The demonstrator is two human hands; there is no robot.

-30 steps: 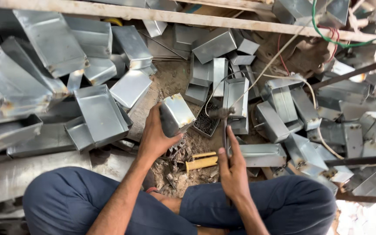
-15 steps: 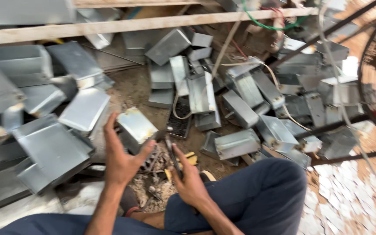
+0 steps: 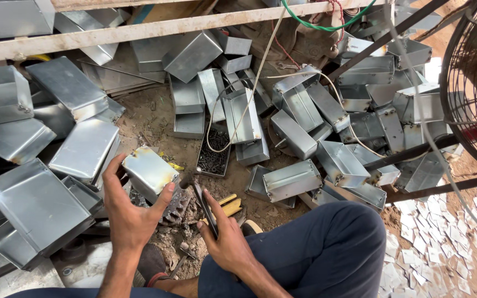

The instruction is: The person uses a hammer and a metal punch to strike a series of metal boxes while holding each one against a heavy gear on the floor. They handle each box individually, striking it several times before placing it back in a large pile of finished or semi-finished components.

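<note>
While ur left hand (image 3: 131, 218) grips the metal box (image 3: 149, 172), right hand (image 3: 228, 243) clamps a hammer (image 3: 202, 201) at its 3 o'clock, hands apart.

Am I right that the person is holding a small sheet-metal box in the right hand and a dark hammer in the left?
Not quite: the hands are swapped. In the head view the left hand holds the small sheet-metal box, and the right hand holds the dark hammer.

Fan cage (image 3: 473, 83) runs off the right edge, the tool's handle is buried in the right hand (image 3: 227, 243), and the small tray's dark contents (image 3: 214, 159) are too tiny to tell.
</note>
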